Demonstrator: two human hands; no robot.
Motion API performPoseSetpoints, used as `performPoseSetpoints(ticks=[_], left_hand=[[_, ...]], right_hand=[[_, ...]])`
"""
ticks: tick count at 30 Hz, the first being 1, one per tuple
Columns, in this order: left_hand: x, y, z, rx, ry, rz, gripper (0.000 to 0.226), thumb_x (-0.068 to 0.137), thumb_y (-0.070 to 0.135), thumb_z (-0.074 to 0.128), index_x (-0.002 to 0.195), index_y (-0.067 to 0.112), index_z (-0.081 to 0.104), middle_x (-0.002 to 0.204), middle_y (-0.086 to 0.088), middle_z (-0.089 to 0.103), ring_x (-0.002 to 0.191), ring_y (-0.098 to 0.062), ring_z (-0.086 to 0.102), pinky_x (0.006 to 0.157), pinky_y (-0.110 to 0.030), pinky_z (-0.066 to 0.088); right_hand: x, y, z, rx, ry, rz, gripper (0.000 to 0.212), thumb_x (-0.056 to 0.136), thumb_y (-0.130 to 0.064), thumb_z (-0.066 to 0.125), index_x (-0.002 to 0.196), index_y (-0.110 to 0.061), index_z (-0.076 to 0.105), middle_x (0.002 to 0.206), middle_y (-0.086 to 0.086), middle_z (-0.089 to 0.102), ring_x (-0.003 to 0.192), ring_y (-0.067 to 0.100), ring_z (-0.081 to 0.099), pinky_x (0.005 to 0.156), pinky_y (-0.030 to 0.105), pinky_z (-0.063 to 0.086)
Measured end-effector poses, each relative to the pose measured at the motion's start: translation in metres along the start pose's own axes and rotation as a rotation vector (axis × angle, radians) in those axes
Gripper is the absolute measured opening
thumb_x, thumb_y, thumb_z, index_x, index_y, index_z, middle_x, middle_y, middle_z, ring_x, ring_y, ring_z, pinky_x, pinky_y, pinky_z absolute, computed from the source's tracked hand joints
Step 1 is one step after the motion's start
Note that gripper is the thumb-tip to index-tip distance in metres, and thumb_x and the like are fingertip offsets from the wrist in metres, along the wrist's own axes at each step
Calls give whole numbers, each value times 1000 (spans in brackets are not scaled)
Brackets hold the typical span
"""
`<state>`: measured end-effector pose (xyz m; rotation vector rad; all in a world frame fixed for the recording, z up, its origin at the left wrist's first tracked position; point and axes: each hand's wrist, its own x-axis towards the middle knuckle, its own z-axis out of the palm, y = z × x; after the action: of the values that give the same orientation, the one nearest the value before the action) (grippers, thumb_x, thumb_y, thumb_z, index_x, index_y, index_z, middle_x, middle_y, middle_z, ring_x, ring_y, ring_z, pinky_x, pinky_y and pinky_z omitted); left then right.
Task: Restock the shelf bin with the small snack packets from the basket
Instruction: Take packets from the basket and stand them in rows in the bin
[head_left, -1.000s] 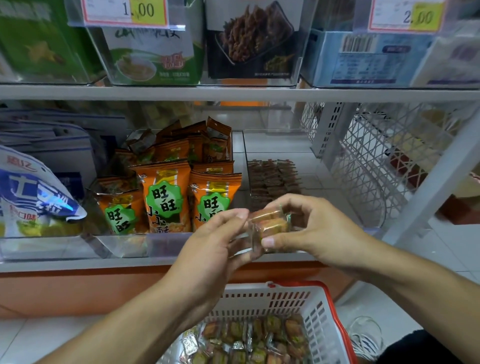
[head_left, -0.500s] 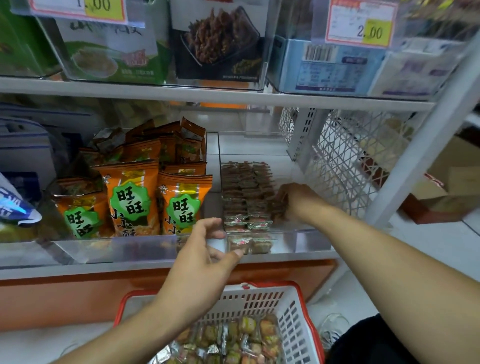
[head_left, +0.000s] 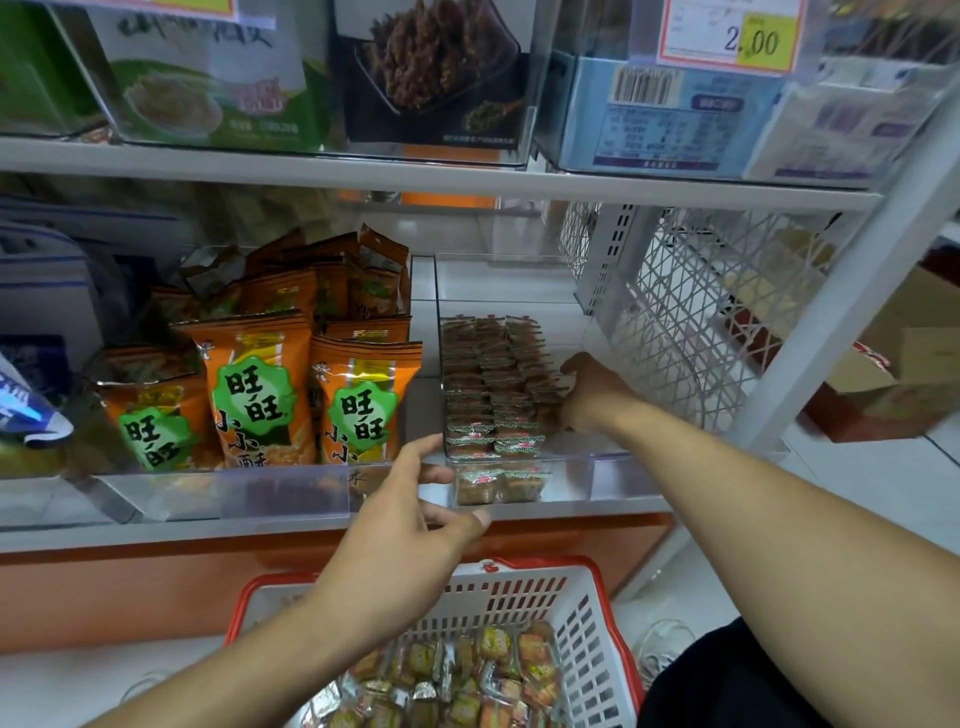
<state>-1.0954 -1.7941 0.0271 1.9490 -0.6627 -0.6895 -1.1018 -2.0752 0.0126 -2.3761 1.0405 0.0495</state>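
A clear shelf bin (head_left: 605, 458) on the lower shelf holds rows of small brown snack packets (head_left: 491, 371). My right hand (head_left: 592, 395) reaches into the bin, with its fingers pressed against the right-hand row; the fingertips are hidden among the packets. My left hand (head_left: 400, 519) hovers at the bin's front left corner with fingers spread and nothing in it. Below, a white basket with a red rim (head_left: 621, 618) holds several loose snack packets (head_left: 467, 675).
Orange snack bags (head_left: 254, 395) fill the bin to the left. A white mesh divider (head_left: 675, 322) stands close to the right of my right hand. The upper shelf edge (head_left: 415, 176) runs overhead with boxed goods. A cardboard box (head_left: 904, 364) sits on the floor at right.
A second ago both hands held one packet in front of the shelf. The right hand has since carried it into the bin, and the left hand has dropped to the bin's front corner.
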Motion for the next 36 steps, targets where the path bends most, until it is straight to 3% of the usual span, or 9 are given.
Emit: performPoseSetpoints(ticks=[10,14,19,25,27,29,32,34,36], left_hand=[[-1,-2,-2,17,8,4,79,94,38,71,155,44,21,94,53,53,86,16,62,73,-20,46],[-4,-3,-4,20,36,5,80,91,36,75,153,40,25,96,26,66,86,12,64,73,-20,47],[-8,-4,-3,64,24,-10,74,88,40,76,147,41,30,105,18,63,83,1,66,73,-27,51],[-12,-7,0,48,28,-37,46,88,38,77,121,36,44,84,7,70,66,3,65,64,-24,49],[-14,-11,2,72,16,-35,36,87,37,78,109,33,49,92,5,66,67,-1,62,69,-29,53],[-15,-21,4,130,-53,-40,31,85,36,79,99,29,52,92,4,66,70,-6,60,72,-33,53],[-15,-53,14,329,-223,-44,25,82,32,78,91,27,55,85,7,69,73,-8,63,70,-32,53],[-15,-83,26,517,-356,-49,21,84,30,71,93,26,53,93,3,69,87,-20,66,75,-34,53],[-19,-124,38,718,-517,-82,24,88,28,68,107,26,54,110,-4,67,103,-28,64,84,-35,52]], right_hand=[[5,0,8,-60,15,-6,88,83,-6,72,155,-17,22,137,15,56,122,34,57,85,30,49],[5,-3,2,-104,13,-24,91,81,-4,72,156,-19,22,142,14,53,126,32,56,87,28,48],[2,1,-5,-135,34,-25,85,82,-4,72,154,-19,31,142,13,55,127,31,57,95,28,48],[-19,-11,-20,-200,24,-35,82,85,-2,73,154,-18,32,139,13,58,121,30,60,95,31,51],[-36,-20,-30,-213,127,-132,66,86,3,68,145,-17,46,129,13,64,112,30,65,94,34,54],[-58,-33,-33,-153,287,-324,38,86,-3,67,121,-18,63,109,7,71,100,25,68,87,35,56],[-103,-49,-7,70,409,-726,11,84,-19,65,92,-26,66,84,-10,68,80,9,63,74,29,54],[-131,-43,35,30,285,-987,9,84,-23,62,92,-26,62,85,-12,62,77,9,59,68,25,48],[-155,-14,94,-218,-41,-1060,12,87,-24,58,99,-27,60,92,-10,64,83,14,62,69,31,50]])
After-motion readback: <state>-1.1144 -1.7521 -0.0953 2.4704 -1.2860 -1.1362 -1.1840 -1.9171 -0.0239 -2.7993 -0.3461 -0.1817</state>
